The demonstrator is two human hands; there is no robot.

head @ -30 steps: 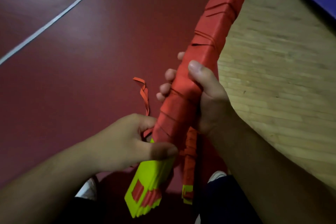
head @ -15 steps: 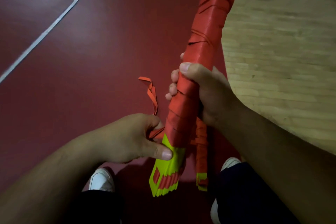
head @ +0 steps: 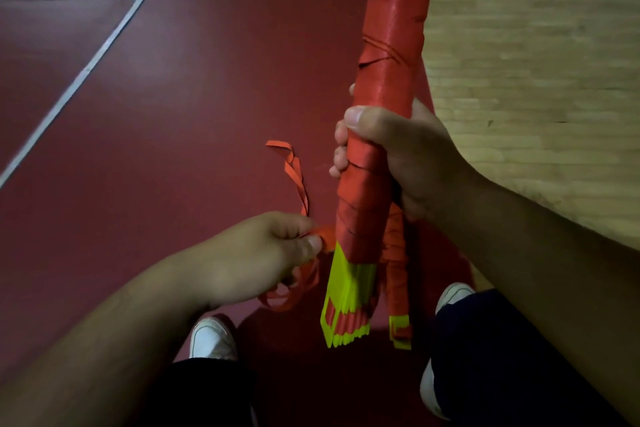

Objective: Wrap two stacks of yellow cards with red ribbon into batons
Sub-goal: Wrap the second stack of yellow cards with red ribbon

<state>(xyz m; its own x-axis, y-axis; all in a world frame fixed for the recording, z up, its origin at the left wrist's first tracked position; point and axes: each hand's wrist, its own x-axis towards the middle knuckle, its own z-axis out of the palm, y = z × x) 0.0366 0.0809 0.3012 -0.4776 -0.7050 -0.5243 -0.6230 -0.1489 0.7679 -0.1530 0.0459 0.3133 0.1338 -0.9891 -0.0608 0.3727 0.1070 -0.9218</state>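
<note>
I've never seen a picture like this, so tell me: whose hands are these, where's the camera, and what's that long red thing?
No machine here, just a person's two bare hands. The camera sits on their head and looks down, so you see what they see. The right hand grips a long baton: yellow cards wound in red ribbon, with only their lower ends bare. The left hand pinches the loose ribbon tail beside it. A second baton hangs just behind. Underneath are a dark red floor, wooden boards and white shoes.
</note>
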